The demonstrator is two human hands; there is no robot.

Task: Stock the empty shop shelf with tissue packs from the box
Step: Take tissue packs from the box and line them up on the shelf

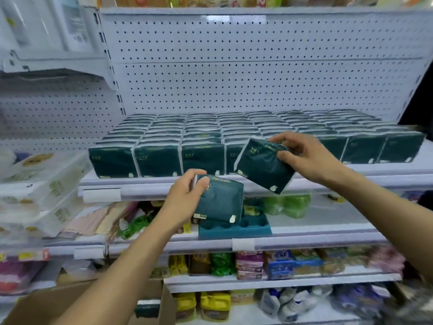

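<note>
Box (pixel 46 306) at bottom — a pack in each hand.
Left hand (pixel 185 198) grips one pack (pixel 220 200); right hand (pixel 304 156) pinches a tilted pack (pixel 262 167) before the stocked shelf (pixel 351 178).

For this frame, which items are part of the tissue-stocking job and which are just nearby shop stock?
Job:
left hand gripping a tissue pack
right hand gripping a second pack
stocked rows on the shelf
cardboard box

Nearby stock:
green bottles
teal tray
yellow packets

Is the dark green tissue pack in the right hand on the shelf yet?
Not yet. The right hand holds the dark green tissue pack tilted, in front of the shelf's front row.
</note>
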